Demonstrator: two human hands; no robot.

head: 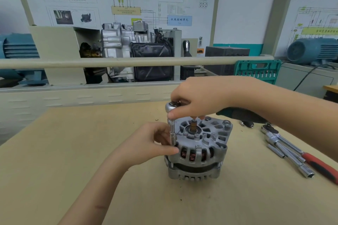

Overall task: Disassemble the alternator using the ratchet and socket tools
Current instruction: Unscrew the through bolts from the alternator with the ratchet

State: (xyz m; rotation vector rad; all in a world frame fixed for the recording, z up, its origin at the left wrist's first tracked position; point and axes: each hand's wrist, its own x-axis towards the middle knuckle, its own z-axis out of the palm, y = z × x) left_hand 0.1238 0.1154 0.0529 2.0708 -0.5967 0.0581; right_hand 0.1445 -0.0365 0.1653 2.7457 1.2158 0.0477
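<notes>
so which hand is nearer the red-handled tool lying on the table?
Right. The right hand grips the ratchet head above the alternator, on the side toward the red-handled tool. The left hand holds the socket extension on the alternator's far side.

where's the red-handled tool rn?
Head view, far right on the table: the red-handled tool lies beside loose sockets and extension bars, right of the alternator, untouched by either hand.
</notes>
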